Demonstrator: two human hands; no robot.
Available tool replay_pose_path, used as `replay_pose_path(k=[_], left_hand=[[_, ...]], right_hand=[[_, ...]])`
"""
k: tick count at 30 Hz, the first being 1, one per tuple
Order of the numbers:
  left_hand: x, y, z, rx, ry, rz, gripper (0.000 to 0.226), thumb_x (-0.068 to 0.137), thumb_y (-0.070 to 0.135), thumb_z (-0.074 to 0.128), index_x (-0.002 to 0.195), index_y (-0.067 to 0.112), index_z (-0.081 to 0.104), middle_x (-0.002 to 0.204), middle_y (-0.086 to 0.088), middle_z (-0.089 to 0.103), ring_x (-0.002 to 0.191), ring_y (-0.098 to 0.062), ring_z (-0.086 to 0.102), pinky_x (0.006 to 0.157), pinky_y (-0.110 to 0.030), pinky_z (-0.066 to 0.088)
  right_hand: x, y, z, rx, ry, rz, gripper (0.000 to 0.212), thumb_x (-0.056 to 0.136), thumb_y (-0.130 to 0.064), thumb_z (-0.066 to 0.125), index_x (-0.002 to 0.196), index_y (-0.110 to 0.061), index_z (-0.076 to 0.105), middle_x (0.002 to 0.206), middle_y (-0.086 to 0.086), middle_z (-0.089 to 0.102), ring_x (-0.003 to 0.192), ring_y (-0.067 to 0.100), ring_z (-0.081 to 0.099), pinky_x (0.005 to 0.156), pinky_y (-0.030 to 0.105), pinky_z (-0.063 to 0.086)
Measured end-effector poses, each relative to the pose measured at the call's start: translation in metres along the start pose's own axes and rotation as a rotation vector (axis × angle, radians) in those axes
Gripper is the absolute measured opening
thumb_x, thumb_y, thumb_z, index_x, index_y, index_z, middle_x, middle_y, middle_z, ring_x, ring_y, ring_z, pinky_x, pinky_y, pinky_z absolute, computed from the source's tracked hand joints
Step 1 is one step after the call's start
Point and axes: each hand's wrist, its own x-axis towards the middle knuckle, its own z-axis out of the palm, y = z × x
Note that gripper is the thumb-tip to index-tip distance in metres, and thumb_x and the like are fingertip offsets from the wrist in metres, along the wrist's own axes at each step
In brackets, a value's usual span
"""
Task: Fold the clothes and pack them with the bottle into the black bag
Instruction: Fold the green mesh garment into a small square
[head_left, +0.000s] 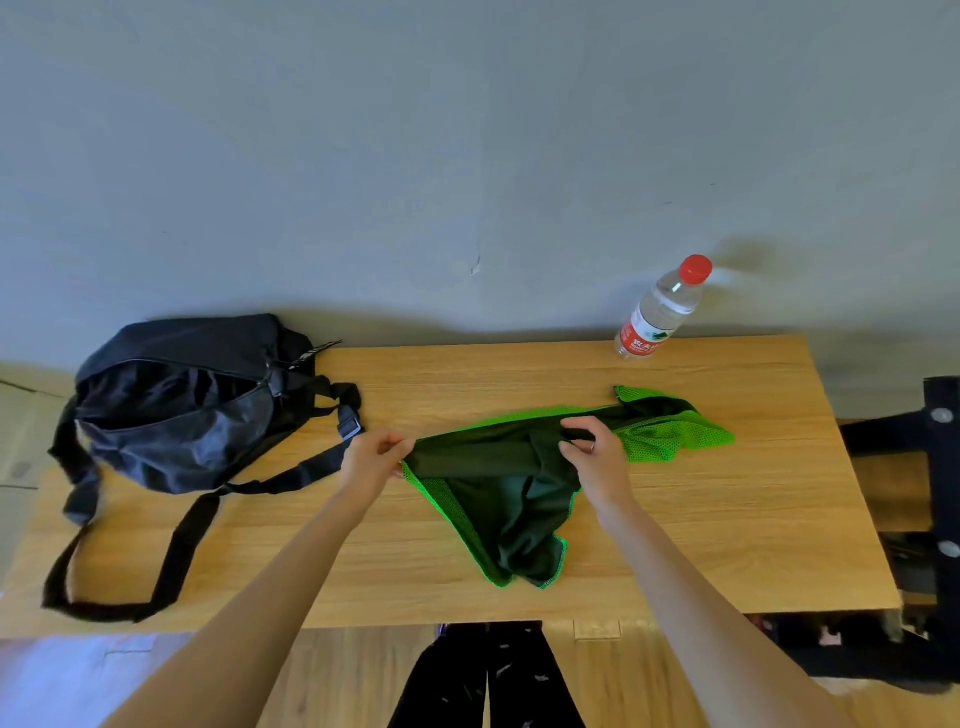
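- The garment (498, 483), black with green mesh edges, lies in the middle of the table (727, 545); its long axis runs left to right.
- The left hand (371, 460) pinches the garment's left end; the right hand (595, 449) grips its folded edge near the middle.
- The black bag (176, 405), open, lies left of the garment, nearer the left hand.
- The bottle (662, 312) stands beyond the garment's right end, nearer the right hand.

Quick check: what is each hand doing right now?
Left hand: pinches the garment's left edge.
Right hand: grips the garment's middle.
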Motion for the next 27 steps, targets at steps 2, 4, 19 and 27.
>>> replay_pose_path(k=[2,4,19,27], left_hand=[[-0.002,-0.003,-0.009,-0.017,-0.01,-0.007,0.014,0.094,0.011,0.054,0.084,0.014,0.063,0.081,-0.006,0.065,0.07,-0.014,0.06,0.055,-0.01,0.049],[-0.004,-0.009,-0.016,-0.018,0.002,-0.015,0.014,0.094,0.011,0.053,0.083,0.014,0.062,0.082,-0.007,0.064,0.071,-0.016,0.06,0.057,-0.014,0.05],[-0.049,-0.047,0.021,0.724,-0.392,0.584,0.027,0.088,0.014,0.061,0.114,0.019,0.058,0.117,0.004,0.05,0.109,-0.01,0.043,0.095,-0.028,0.039],[-0.072,-0.069,0.069,1.156,-0.525,0.693,0.047,0.093,0.025,0.053,0.137,0.02,0.039,0.135,-0.003,0.036,0.127,-0.022,0.031,0.103,-0.034,0.029]], right_hand=[[-0.002,-0.002,0.001,-0.077,0.015,-0.042,0.025,0.089,0.0,0.057,0.106,-0.017,0.06,0.099,0.002,0.062,0.084,0.012,0.059,0.071,0.023,0.048],[-0.004,0.001,0.001,-0.159,0.044,-0.069,0.024,0.089,0.002,0.055,0.107,-0.013,0.061,0.101,0.0,0.06,0.081,0.01,0.056,0.067,0.019,0.042],[-0.056,0.048,0.028,-0.883,-0.214,-0.577,0.013,0.084,-0.008,0.062,0.095,-0.015,0.059,0.1,-0.001,0.053,0.095,0.017,0.051,0.071,0.023,0.04],[-0.08,0.102,0.019,-1.143,-0.327,-0.57,0.053,0.053,-0.022,0.089,0.099,-0.022,0.063,0.117,-0.001,0.057,0.103,0.019,0.059,0.084,0.031,0.052]])
